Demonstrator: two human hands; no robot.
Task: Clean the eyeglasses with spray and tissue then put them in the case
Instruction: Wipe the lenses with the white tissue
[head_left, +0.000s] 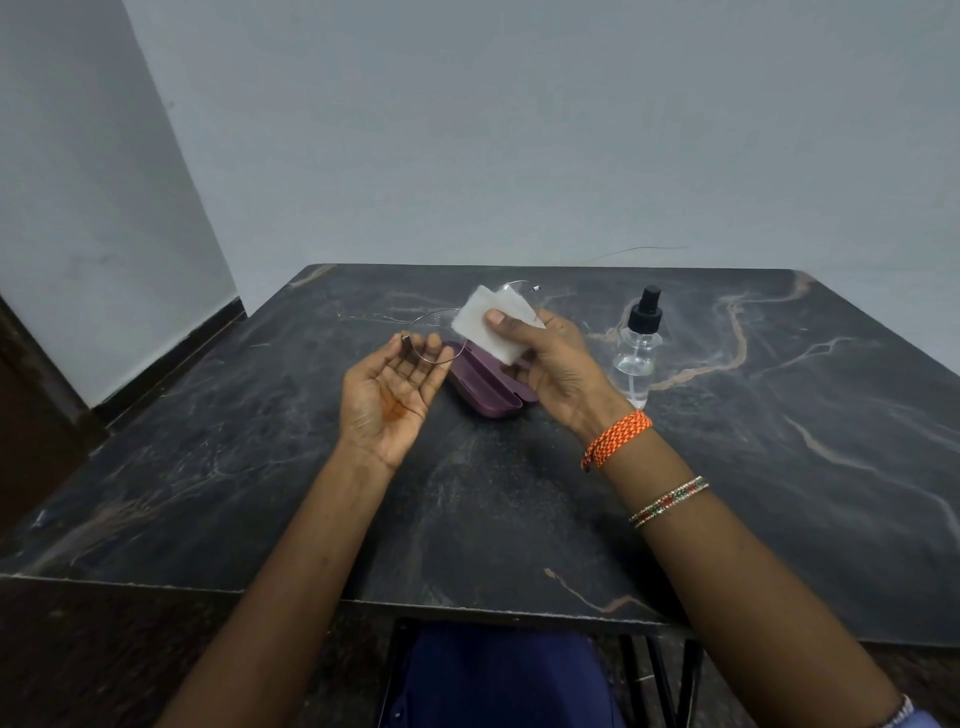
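1. Hanging above the table, the eyeglasses (439, 335) with thin wire rims are held between both hands, over the case.
2. The left hand (392, 392) is palm up and mostly open; its fingertips support one lens.
3. The right hand (550, 364) pinches a folded white tissue (488, 325) with the thumb on top, covering the other lens.
4. The purple case (485, 387) lies open on the dark marble table (779, 415), just below the hands.
5. A clear spray bottle (636, 348) with black nozzle stands upright beside the right hand.
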